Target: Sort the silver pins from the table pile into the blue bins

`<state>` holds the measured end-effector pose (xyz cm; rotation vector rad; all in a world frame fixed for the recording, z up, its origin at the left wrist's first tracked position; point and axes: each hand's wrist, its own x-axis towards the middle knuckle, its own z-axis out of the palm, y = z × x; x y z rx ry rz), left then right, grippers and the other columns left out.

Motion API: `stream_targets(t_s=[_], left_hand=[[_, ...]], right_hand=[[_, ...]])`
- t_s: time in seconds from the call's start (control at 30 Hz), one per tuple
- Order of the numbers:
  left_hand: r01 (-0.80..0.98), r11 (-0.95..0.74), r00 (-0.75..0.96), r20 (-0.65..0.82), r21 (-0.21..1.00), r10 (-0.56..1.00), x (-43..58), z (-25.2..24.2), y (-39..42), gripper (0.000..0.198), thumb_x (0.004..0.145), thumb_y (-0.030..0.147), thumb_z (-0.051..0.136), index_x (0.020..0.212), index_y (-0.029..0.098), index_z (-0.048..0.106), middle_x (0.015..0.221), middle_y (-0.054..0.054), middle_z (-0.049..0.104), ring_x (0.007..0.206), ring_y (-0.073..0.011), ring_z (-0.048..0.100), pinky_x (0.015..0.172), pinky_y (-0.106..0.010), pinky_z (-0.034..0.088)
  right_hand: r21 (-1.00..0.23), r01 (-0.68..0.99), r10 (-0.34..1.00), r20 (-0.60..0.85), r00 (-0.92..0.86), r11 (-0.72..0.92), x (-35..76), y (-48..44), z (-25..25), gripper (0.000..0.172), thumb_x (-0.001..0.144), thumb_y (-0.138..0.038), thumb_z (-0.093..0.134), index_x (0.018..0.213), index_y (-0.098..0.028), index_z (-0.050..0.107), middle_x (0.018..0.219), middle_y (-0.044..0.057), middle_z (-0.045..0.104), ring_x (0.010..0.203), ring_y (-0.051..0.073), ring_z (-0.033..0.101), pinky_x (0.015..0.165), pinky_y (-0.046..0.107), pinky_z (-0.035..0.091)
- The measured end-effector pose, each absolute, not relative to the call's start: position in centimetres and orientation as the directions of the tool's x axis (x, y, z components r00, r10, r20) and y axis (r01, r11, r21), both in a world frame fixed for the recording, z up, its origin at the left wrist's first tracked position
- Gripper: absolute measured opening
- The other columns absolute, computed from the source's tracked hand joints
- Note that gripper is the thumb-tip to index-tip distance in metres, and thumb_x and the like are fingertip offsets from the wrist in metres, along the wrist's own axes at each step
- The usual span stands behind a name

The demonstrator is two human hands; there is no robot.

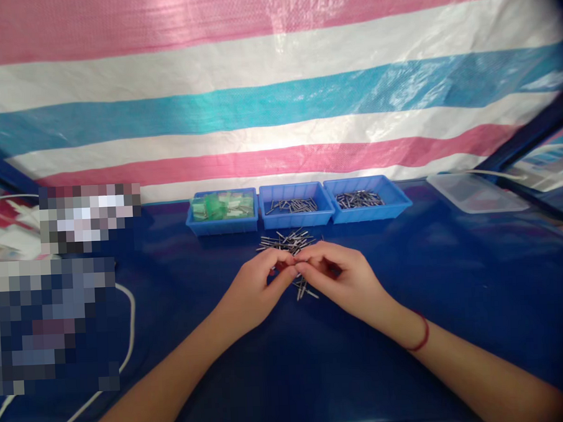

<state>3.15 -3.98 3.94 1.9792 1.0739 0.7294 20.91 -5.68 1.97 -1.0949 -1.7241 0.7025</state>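
My left hand and my right hand meet fingertip to fingertip over the table. Each is closed in a pinch, thumb against forefinger, and whatever they hold between them is hidden or too small to name. Just behind and under the fingers lies a loose pile of metal blind rivets, several of them poking out below the fingertips. Behind the pile stand a middle blue bin with rivets in it and a right blue bin holding more. A left blue bin contains small green and clear packets.
A clear plastic lid lies on the dark blue table at the back right. A white cable curves along the left side, beside blurred-out areas. Striped plastic sheeting hangs behind the bins.
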Motion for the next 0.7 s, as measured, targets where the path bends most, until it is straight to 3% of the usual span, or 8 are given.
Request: stream_targets(t_s=[0.27,0.7], left_hand=[[0.429,-0.339,0.506,0.088,0.837,0.858,3.11,4.17,-3.93,0.019,0.092,0.034,0.053,0.093,0.018,0.063,0.087,-0.001,0.065,0.082,-0.0146,0.06,0.073,-0.024,0.044],[0.428,-0.41,0.575,0.107,0.805,0.811,3.14,4.4,-3.88,0.019,0.093,0.03,0.049,0.091,0.017,0.064,0.09,-0.003,0.065,0.083,-0.0154,0.059,0.075,-0.025,0.044]], right_hand=[[-0.878,0.288,0.924,0.358,-0.135,0.382,20.82,-5.72,2.14,0.01,0.082,-0.024,0.062,0.086,-0.016,0.068,0.056,-0.004,0.047,0.049,0.009,0.04,0.047,0.023,0.034],[-0.841,0.376,0.921,0.356,-0.156,0.389,20.79,-5.96,2.57,0.011,0.083,-0.027,0.061,0.078,-0.018,0.066,0.052,-0.005,0.042,0.048,0.009,0.038,0.046,0.023,0.033]])
